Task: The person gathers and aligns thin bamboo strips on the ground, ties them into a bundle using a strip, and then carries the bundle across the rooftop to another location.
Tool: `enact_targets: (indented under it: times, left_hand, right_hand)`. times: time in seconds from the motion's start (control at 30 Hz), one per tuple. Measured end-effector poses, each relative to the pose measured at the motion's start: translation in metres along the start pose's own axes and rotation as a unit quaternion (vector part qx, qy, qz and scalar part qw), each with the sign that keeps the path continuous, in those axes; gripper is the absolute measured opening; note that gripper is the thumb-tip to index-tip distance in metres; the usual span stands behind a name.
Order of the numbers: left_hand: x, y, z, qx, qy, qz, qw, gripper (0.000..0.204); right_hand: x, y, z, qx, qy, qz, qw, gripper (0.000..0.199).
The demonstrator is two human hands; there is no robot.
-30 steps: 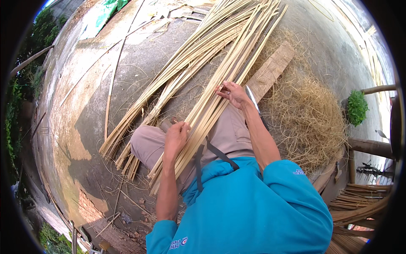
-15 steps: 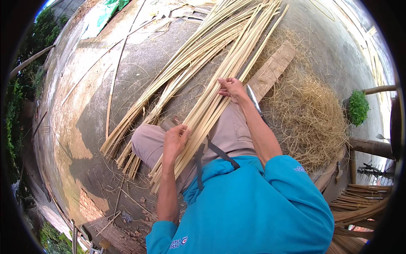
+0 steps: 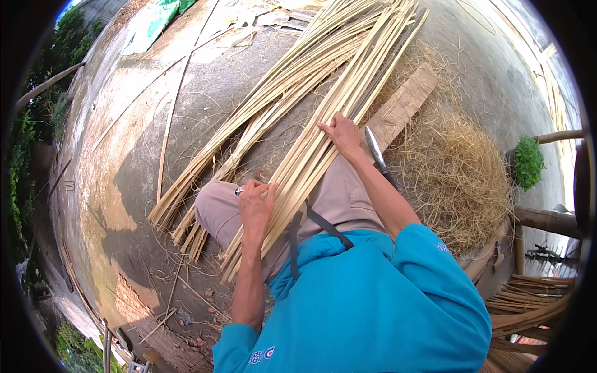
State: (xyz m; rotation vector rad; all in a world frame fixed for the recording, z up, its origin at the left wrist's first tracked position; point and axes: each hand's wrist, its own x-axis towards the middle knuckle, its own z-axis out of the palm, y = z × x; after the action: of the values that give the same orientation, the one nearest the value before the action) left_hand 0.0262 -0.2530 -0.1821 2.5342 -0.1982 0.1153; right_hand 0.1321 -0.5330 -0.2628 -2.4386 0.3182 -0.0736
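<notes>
A long bundle of pale split bamboo strips lies across my lap, running from lower left to upper right. My left hand rests on the lower part of the bundle, fingers curled over the strips; something small and metallic shows at its fingers. My right hand presses on the strips higher up, fingers closed on them. A knife with a steel blade lies by my right forearm, next to a wooden plank.
More bamboo strips fan out on the concrete floor to the left. A heap of straw-like shavings lies to the right. A green plant and wooden poles stand at the right edge.
My right hand has slid a little further up the bundle. My left hand has shifted slightly along the strips. The bundle stays across my lap.
</notes>
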Motion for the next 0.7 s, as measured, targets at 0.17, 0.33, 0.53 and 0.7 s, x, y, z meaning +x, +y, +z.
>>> enact_targets:
  times: [0.17, 0.33, 0.53, 0.7]
  left_hand:
    - [0.02, -0.04, 0.02, -0.101, -0.084, -0.106, 0.986, 0.029]
    - [0.026, -0.048, 0.02, -0.121, -0.154, -0.128, 0.972, 0.029]
    - [0.036, -0.041, 0.004, -0.232, -0.196, -0.222, 0.926, 0.036]
    - [0.04, -0.036, -0.002, -0.087, -0.254, -0.168, 0.948, 0.038]
  right_hand:
    - [-0.019, -0.002, 0.018, -0.052, 0.117, -0.191, 0.973, 0.021]
    - [-0.019, 0.004, 0.024, -0.036, 0.073, -0.174, 0.981, 0.017]
    - [-0.014, -0.002, 0.018, -0.06, 0.064, -0.222, 0.971, 0.028]
    - [-0.007, -0.001, 0.021, -0.052, 0.012, -0.308, 0.95, 0.031]
